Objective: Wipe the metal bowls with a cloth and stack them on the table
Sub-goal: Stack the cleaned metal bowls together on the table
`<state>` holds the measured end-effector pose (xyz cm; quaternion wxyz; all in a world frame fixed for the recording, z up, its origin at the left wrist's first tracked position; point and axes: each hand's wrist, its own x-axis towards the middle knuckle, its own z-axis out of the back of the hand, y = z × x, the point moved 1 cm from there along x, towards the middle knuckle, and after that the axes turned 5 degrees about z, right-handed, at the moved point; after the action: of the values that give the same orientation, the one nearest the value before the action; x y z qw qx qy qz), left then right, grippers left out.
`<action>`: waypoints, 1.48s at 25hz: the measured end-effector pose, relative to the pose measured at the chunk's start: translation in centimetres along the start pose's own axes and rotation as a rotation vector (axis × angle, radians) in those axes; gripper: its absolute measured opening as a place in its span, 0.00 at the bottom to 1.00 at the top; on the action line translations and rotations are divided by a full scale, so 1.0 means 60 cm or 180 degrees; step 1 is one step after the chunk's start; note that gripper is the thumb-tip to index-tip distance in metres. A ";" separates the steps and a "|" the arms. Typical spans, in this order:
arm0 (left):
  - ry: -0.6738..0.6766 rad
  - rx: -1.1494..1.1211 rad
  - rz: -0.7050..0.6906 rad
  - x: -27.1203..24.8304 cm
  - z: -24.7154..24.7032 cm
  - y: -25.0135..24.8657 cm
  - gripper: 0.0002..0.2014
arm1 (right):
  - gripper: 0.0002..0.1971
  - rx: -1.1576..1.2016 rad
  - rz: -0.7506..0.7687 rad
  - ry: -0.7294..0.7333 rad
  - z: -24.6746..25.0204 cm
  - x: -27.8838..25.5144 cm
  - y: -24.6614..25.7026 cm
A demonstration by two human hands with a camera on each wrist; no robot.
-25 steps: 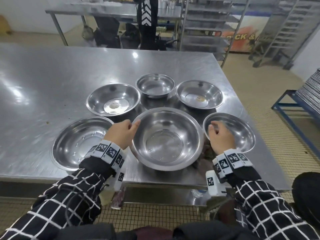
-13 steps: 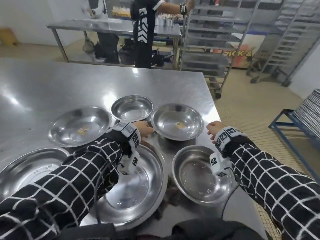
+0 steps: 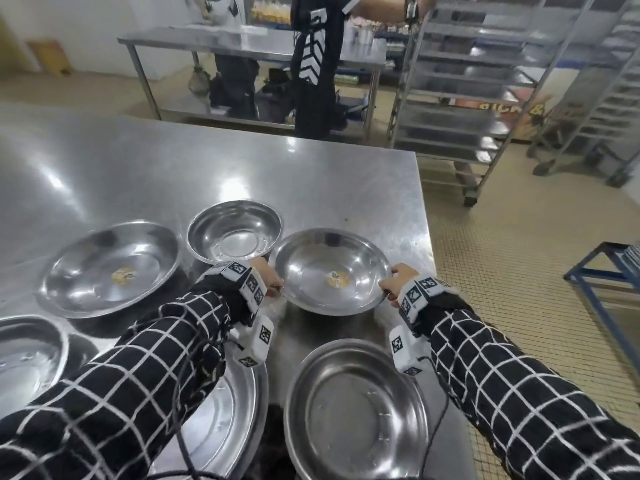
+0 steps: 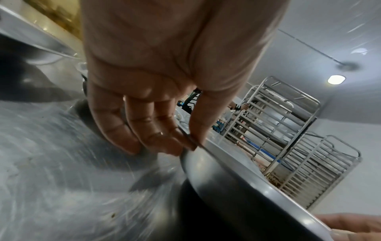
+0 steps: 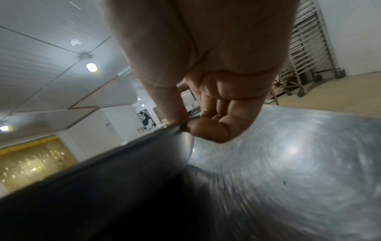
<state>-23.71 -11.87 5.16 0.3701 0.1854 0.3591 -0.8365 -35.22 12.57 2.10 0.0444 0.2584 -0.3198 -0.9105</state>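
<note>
Head view: left hand and right hand pinch opposite rims of a shiny round steel bowl holding a yellowish sticker.

Head camera looks down over the table; wrist cameras (very close) share one bowl's rim.

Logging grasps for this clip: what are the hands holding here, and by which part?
Both hold one metal bowl by its rim: the left hand pinches the left edge, the right hand the right edge.
</note>
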 end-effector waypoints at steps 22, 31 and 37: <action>-0.0851 0.0208 -0.1034 -0.276 0.162 0.441 0.13 | 0.10 0.0408 0.0887 -0.0586 -0.283 -0.457 0.121; -0.0778 0.0967 -0.1139 -0.257 0.123 0.537 0.14 | 0.17 -0.1109 0.0726 -0.0716 -0.363 -0.495 0.129; -0.0729 0.0886 -0.1151 -0.244 0.132 0.546 0.16 | 0.17 -0.1406 0.0504 -0.0759 -0.361 -0.497 0.152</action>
<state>10.20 -25.93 3.78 0.2237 0.0713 0.2236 -0.9460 0.53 0.58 6.45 0.1329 0.1075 -0.1355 -0.9759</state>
